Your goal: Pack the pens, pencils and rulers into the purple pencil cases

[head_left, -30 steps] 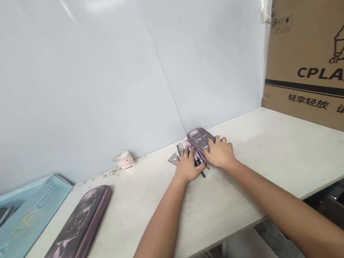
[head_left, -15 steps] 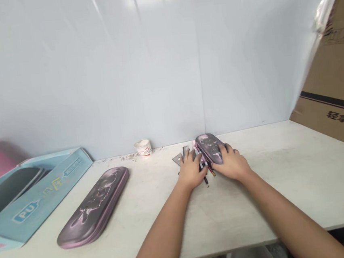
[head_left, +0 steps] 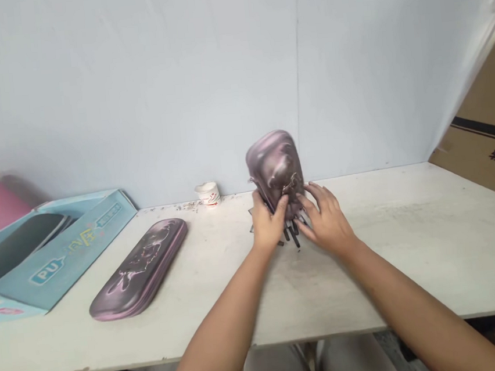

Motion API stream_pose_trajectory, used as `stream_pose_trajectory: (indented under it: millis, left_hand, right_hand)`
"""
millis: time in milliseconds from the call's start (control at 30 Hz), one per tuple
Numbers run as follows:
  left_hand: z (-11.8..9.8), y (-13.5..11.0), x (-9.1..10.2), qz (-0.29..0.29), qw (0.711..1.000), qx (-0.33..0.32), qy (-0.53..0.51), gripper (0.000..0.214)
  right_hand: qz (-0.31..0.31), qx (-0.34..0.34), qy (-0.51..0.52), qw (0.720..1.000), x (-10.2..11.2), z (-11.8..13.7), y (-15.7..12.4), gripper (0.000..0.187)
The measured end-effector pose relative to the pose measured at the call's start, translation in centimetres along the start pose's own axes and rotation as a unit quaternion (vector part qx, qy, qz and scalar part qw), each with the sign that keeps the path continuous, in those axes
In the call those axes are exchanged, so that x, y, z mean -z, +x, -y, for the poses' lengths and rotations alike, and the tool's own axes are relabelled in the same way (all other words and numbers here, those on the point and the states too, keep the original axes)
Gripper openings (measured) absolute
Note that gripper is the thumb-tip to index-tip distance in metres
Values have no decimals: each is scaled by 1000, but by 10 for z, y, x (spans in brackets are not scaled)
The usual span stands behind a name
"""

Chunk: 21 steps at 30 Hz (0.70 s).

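A purple pencil case [head_left: 275,168] stands tilted up on its near end at the back middle of the white table [head_left: 395,264]. My left hand [head_left: 268,225] grips its lower left edge with the fingers curled round it. My right hand [head_left: 327,220] touches its lower right side with the fingers spread. Dark pens [head_left: 294,234] stick out from under the case between my two hands. A grey set square [head_left: 251,212] peeks out just behind my left hand.
A second purple pencil case [head_left: 140,268] lies flat at the left. A light blue box [head_left: 57,259] with a dark case inside sits at the far left. A small paper cup [head_left: 208,193] stands by the wall. A cardboard carton [head_left: 491,144] stands at the right.
The pencil case was lying flat under my hands; it now stands lifted on its near end. The camera view has swung to the left.
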<state>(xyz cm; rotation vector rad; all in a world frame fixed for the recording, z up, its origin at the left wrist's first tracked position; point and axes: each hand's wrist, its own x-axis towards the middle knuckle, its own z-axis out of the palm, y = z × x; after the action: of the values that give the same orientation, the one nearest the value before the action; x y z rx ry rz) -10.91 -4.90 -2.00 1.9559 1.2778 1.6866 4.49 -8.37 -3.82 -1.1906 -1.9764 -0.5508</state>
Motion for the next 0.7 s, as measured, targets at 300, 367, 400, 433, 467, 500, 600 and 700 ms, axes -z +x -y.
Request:
stream_pose_trajectory:
  millis: [300,367,400,433,467,500,600,700]
  left_hand:
    - [13,9,24,-58,939,-157,300,42]
    - [15,8,23,-33,927,-176,329,41]
    - [15,7,22,-23,922,-185,339,41]
    - [14,6,21,-15,918,-194,347,41]
    - [13,5,20,-10,914,-203,351,41]
    - [11,4,19,-4,911,-212,353,41]
    - [7,2,16,12,905,-236,354,39]
    - [5,0,13,33,906,-239,348,38]
  right_hand:
    - [-101,-159,37,981,8,-10,-2,42]
    - [-113,-162,36,980,9,-10,-2,44]
    - [-113,-162,33,980,8,-9,-2,44]
    - [-113,-161,27,980,8,-8,-1,43]
    - [-112,-160,18,981,8,-7,0,41]
    - [-111,-159,6,981,8,-6,1,38]
    - [-104,-164,-46,980,9,-4,2,30]
    - [-87,-180,-86,976,11,-5,2,27]
